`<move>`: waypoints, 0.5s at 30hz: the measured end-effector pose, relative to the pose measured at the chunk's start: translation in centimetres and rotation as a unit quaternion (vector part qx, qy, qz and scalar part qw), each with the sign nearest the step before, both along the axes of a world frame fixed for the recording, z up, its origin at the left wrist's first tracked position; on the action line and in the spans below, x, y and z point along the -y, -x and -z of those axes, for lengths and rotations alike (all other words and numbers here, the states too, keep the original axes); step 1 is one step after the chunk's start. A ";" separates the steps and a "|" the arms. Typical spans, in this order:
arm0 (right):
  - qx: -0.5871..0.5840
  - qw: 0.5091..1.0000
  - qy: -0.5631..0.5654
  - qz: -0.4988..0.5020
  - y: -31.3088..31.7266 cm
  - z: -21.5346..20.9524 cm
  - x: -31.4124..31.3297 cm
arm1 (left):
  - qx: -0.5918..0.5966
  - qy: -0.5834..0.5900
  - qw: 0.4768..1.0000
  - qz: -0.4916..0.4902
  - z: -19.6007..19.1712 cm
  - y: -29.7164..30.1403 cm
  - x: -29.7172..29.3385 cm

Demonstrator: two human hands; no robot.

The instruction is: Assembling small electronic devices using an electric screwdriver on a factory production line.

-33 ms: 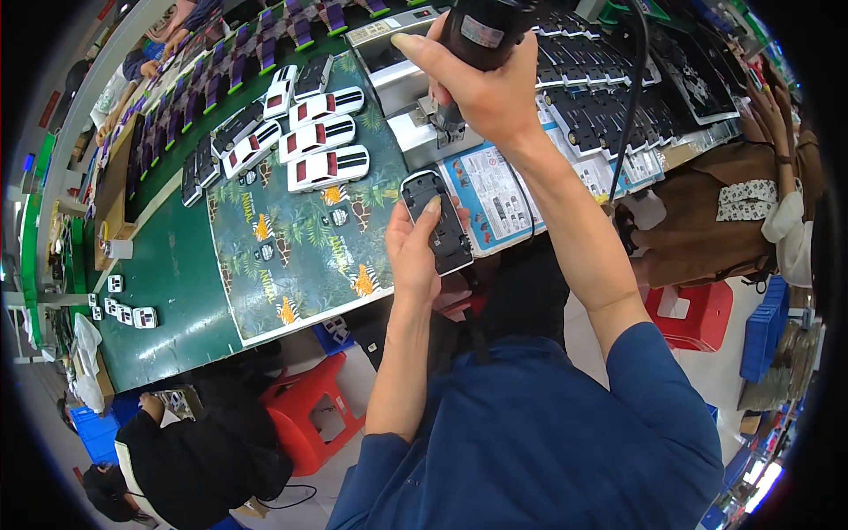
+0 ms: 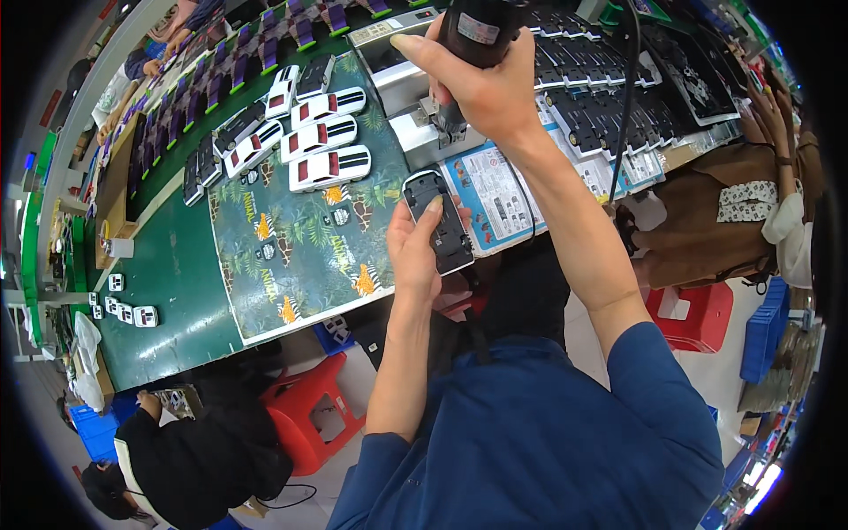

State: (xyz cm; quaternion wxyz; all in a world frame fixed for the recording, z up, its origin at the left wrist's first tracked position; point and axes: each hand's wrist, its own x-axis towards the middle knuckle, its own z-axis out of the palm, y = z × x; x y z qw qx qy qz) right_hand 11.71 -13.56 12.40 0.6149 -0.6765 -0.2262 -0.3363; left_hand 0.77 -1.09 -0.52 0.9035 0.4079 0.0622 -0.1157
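My left hand (image 2: pixel 415 247) grips a toy car (image 2: pixel 439 225) turned underside up, its black base facing me and the thumb pressed on it. White bodywork shows at its far end. My right hand (image 2: pixel 495 93) is wrapped round a black electric screwdriver (image 2: pixel 481 35), held upright with its lower end at a metal screw feeder (image 2: pixel 424 132). The screwdriver's tip cannot be made out clearly. Left of the feeder, several white toy cars (image 2: pixel 329 168) with black stripes stand on a patterned mat (image 2: pixel 309 256), beside a few lying underside up.
Rows of upturned toy cars (image 2: pixel 587 119) fill the back right, near a printed card sheet (image 2: pixel 495 199). A black cable (image 2: pixel 629 115) hangs at the right. Small white parts (image 2: pixel 132 314) lie on the green table (image 2: pixel 177 265). Red stools (image 2: pixel 309 415) and co-workers are around.
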 end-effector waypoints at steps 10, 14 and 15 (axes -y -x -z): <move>-0.135 0.973 -0.122 -0.140 5.0 -0.8 1.8 | 0.006 -0.017 1.000 0.014 -0.4 0.0 0.2; -0.109 0.971 -0.129 -0.168 6.5 -0.8 1.0 | 0.006 -0.039 0.999 0.011 -0.4 0.2 0.3; -0.096 0.969 -0.131 -0.186 6.6 -0.6 0.8 | 0.005 -0.040 0.999 0.011 -0.3 0.2 0.3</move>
